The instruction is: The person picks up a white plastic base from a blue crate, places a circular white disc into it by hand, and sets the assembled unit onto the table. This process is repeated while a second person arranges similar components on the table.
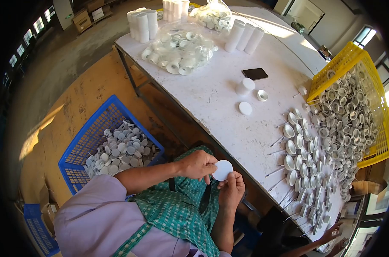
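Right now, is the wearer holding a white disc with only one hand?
No, the left hand and right hand both grip the white disc.

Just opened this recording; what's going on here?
A person holds a flat white round disc in the left hand and the right hand, just off the edge of a white table. There, shallow round metallic cups with thin rods stand lined up before a tipped yellow plastic basket holding many more. At the person's left, a blue plastic basket holds heaped white-faced round pieces. A co-worker's hand shows at the lower right.
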Available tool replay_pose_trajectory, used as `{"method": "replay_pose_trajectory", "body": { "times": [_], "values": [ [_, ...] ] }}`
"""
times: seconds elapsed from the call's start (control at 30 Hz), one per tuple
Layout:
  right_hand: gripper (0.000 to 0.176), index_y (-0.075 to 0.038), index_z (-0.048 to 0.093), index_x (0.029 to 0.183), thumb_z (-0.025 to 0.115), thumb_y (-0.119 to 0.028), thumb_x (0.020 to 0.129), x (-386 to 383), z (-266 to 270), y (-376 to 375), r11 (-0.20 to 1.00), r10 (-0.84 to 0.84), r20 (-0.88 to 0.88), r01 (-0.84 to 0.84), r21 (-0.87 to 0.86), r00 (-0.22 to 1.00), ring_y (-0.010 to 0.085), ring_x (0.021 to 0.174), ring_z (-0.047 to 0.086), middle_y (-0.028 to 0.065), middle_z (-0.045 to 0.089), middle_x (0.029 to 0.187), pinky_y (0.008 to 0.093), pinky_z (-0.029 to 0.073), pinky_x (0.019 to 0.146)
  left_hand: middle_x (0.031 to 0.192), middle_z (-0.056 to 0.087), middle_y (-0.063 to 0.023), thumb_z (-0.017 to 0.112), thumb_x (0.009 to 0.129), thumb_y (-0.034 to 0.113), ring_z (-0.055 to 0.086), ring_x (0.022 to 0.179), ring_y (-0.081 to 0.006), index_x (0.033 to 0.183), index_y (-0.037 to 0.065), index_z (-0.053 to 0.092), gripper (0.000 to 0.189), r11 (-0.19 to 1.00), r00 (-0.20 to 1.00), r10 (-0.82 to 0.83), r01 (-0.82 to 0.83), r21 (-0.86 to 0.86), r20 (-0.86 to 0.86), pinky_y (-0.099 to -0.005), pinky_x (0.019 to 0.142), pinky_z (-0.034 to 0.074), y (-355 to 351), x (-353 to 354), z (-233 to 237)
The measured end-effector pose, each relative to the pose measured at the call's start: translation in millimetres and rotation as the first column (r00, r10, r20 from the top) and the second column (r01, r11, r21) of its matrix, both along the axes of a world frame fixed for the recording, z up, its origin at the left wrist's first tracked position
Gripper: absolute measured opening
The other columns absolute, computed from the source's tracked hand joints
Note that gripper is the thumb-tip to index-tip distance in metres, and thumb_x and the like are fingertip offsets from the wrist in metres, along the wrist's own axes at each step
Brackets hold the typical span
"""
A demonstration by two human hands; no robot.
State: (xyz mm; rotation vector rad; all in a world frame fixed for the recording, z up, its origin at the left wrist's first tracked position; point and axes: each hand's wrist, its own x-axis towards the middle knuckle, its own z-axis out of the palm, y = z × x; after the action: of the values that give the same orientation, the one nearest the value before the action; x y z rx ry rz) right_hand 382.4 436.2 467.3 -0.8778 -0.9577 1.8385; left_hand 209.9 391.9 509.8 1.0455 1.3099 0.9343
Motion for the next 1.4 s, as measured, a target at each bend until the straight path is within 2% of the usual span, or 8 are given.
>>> {"method": "replay_pose_trajectory", "body": {
  "times": [0.4, 0.67, 0.87, 0.93, 1.07, 1.23, 1.33, 1.4],
  "values": [
    [0.011, -0.001, 0.054, 0.086, 0.06, -0.01, 0.086, 3, -19, -2, 0.998, 0.017, 0.011, -0.017, -0.069, 1.0, 0.0088, 0.048, 0.052, 0.0051, 0.058, 0.066, 0.0205, 0.045, 0.045, 0.073, 0.065, -0.0086, 0.053, 0.09, 0.022, 0.064, 0.06, -0.0119, 0.095, -0.003, 0.062, 0.027, 1.0, 0.987, -0.022, 0.023, 0.003, -0.158, -0.022, 0.048, 0.047, 2, 10, -3],
    [0.009, 0.001, 0.055, 0.091, 0.058, -0.007, 0.086, 17, -31, -4, 0.995, 0.039, -0.039, -0.042, -0.092, 0.998, 0.0084, 0.055, 0.053, 0.0053, 0.059, 0.073, 0.0204, 0.045, 0.049, 0.086, 0.065, -0.0136, 0.046, 0.092, 0.016, 0.067, 0.073, -0.0166, 0.099, -0.007, 0.057, 0.027, 0.974, 0.969, -0.228, 0.225, 0.038, 0.096, -0.0236, 0.053, 0.051, 1, 4, -29],
    [0.013, 0.001, 0.056, 0.095, 0.061, -0.005, 0.084, 17, -31, -10, 0.995, -0.029, 0.087, 0.02, 0.098, 0.996, 0.0071, 0.057, 0.053, 0.0048, 0.059, 0.075, 0.0205, 0.045, 0.051, 0.087, 0.065, -0.0122, 0.046, 0.092, 0.017, 0.066, 0.074, -0.0152, 0.1, -0.006, 0.058, 0.026, 0.971, 0.978, -0.21, 0.209, -0.116, 0.004, -0.0235, 0.055, 0.051, 8, 8, -23],
    [0.021, 0.001, 0.056, 0.102, 0.063, -0.005, 0.083, 14, -27, -11, 0.931, -0.135, 0.225, 0.046, 0.363, 0.965, 0.0069, 0.058, 0.053, 0.0043, 0.059, 0.077, 0.0205, 0.045, 0.053, 0.087, 0.065, -0.0115, 0.047, 0.092, 0.017, 0.066, 0.073, -0.0145, 0.099, -0.005, 0.058, 0.026, 0.972, 0.98, -0.201, 0.198, -0.126, -0.01, -0.0233, 0.055, 0.05, 12, 10, -26],
    [0.016, 0.001, 0.059, 0.098, 0.06, -0.011, 0.086, 33, -28, -4, 0.996, -0.05, 0.238, 0.031, 0.083, 0.97, 0.0078, 0.057, 0.053, 0.0035, 0.059, 0.07, 0.0206, 0.045, 0.054, 0.078, 0.066, -0.0087, 0.049, 0.091, 0.02, 0.064, 0.068, -0.0117, 0.097, -0.004, 0.059, 0.026, 0.964, 0.966, -0.248, 0.239, -0.115, -0.072, -0.0221, 0.052, 0.048, 20, 16, -23],
    [0.013, 0.0, 0.058, 0.088, 0.059, -0.013, 0.087, 49, -35, 0, 0.987, -0.15, 0.209, 0.133, 0.096, 0.966, 0.0079, 0.055, 0.053, 0.0039, 0.059, 0.067, 0.0204, 0.044, 0.051, 0.072, 0.066, -0.0071, 0.053, 0.089, 0.021, 0.063, 0.065, -0.0094, 0.096, -0.003, 0.06, 0.025, 0.958, 0.954, -0.281, 0.273, -0.088, -0.103, -0.0215, 0.052, 0.047, 42, 24, -32],
    [0.012, -0.001, 0.057, 0.084, 0.058, -0.012, 0.088, 63, -36, 8, 0.958, -0.276, 0.181, 0.257, 0.125, 0.944, 0.0084, 0.054, 0.053, 0.0042, 0.058, 0.065, 0.0205, 0.043, 0.049, 0.079, 0.067, -0.0099, 0.058, 0.087, 0.022, 0.063, 0.07, -0.0116, 0.095, -0.003, 0.061, 0.027, 0.996, 0.997, -0.079, 0.078, -0.051, 0.001, -0.0229, 0.057, 0.049, 63, 30, -34],
    [0.011, -0.002, 0.056, 0.083, 0.057, -0.012, 0.088, 72, -38, 15, 0.94, -0.337, 0.152, 0.324, 0.107, 0.929, 0.0088, 0.053, 0.052, 0.0042, 0.057, 0.064, 0.0206, 0.042, 0.048, 0.096, 0.064, -0.0174, 0.065, 0.081, 0.029, 0.063, 0.087, -0.0215, 0.104, -0.003, 0.058, 0.04, 0.949, 0.898, 0.243, -0.142, 0.28, -0.367, -0.0306, 0.073, 0.051, 84, 39, -49]
  ]
}}
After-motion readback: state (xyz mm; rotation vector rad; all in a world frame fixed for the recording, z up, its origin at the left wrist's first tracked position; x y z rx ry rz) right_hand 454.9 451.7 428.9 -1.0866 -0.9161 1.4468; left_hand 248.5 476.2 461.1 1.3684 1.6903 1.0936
